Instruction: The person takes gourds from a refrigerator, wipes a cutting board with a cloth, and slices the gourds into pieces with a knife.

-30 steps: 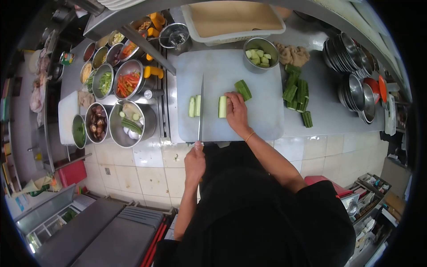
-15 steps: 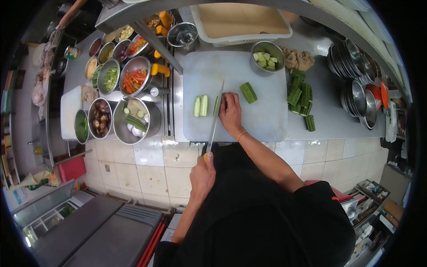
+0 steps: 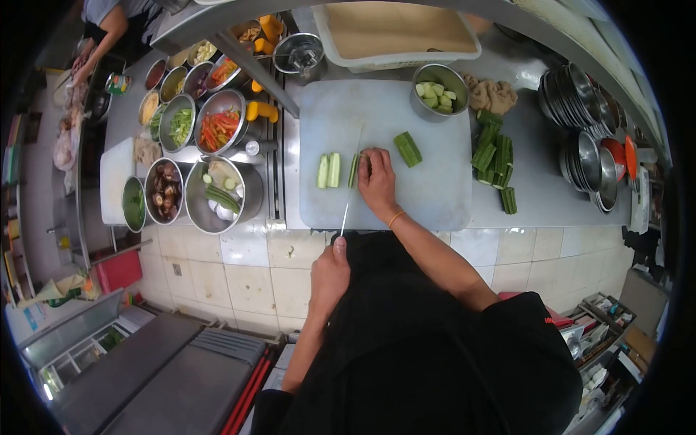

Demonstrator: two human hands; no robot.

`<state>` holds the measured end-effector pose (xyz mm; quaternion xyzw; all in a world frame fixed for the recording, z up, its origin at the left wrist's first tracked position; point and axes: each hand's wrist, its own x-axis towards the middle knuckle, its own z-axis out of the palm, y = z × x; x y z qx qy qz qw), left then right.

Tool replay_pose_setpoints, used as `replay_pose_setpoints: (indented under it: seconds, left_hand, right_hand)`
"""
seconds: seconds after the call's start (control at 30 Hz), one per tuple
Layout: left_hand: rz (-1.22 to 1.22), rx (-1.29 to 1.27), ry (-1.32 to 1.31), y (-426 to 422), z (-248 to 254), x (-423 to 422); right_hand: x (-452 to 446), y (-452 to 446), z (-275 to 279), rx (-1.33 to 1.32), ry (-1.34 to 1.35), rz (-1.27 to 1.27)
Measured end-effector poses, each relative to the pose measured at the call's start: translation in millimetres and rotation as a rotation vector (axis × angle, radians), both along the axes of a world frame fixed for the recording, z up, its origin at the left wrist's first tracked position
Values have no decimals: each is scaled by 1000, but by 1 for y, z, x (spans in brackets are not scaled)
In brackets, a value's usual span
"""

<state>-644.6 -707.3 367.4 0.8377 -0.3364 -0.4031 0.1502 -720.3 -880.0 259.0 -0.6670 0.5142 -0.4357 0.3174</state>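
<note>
My left hand (image 3: 330, 281) grips a knife (image 3: 345, 220) by its handle, low at the board's near edge. The blade points away from me and looks thin, seen nearly edge-on. My right hand (image 3: 378, 185) has its fingers curled on a green cucumber piece (image 3: 353, 171), right beside the blade. On the white cutting board (image 3: 435, 196), two pale cut cucumber pieces (image 3: 328, 171) lie to the left, cut faces up. A thicker cucumber chunk (image 3: 407, 148) rests to the right. A steel pot (image 3: 460, 112) of cucumber chunks (image 3: 435, 95) stands at the far right corner.
More cucumber lengths (image 3: 502, 156) lie right of the board, below a crumpled cloth (image 3: 490, 95). Stacked metal bowls (image 3: 578, 161) stand farther right. Left are bowls of peppers (image 3: 220, 129), mushrooms (image 3: 165, 190) and other vegetables. A metal post (image 3: 255, 72) rises behind. Another person's arm (image 3: 109, 36) reaches in upper left.
The knife blade has turned more edge-on, with my left hand slightly rotated around the handle. My right hand stays on the cucumber piece. More of the other person shows at upper left.
</note>
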Motion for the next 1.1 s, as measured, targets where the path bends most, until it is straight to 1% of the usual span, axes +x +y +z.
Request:
replay_pose_setpoints:
  seconds: [0.03, 0.13, 0.17, 0.27, 0.3, 0.4, 0.5, 0.6, 0.63, 0.7, 0.8, 0.9, 1.0, 1.1]
  left_hand:
    - [15, -23, 36, 1, 0, 5]
    - [57, 86, 171, 12, 12, 15]
    - [70, 61, 181, 18, 3, 16]
    - [95, 30, 322, 6, -27, 20]
    - [171, 30, 344, -3, -30, 16]
    - [151, 19, 294, -6, -34, 23]
    - [152, -112, 101, 3, -20, 19]
    - [130, -76, 67, 10, -22, 21]
    - [113, -55, 65, 10, -18, 20]
    - [80, -111, -5, 16, -25, 18]
    - [50, -133, -63, 23, -29, 15]
    - [35, -109, -87, 25, -23, 14]
    - [54, -114, -76, 29, -25, 17]
    - [76, -125, -80, 31, -25, 19]
  right_hand:
    - [0, 1, -2, -27, 3, -4]
    - [0, -4, -1, -88, 0, -14]
    - [0, -2, 0, -82, -11, -14]
    - [-2, 1, 0, -67, -27, 7]
    - [-3, 0, 0, -69, -29, 18]
    - [-8, -2, 1, -125, -22, 27]
    - [-22, 11, 11, 39, -15, -5]
    - [-32, 9, 0, -70, 24, -44]
    - [-33, 9, 3, 10, 52, -19]
    - [-36, 11, 12, 169, 103, 28]
    - [-30, 12, 16, 260, 73, 43]
    - [-19, 8, 12, 55, 103, -16]
    - [-15, 3, 11, 3, 217, 28]
    - [-8, -2, 19, 263, -43, 86]
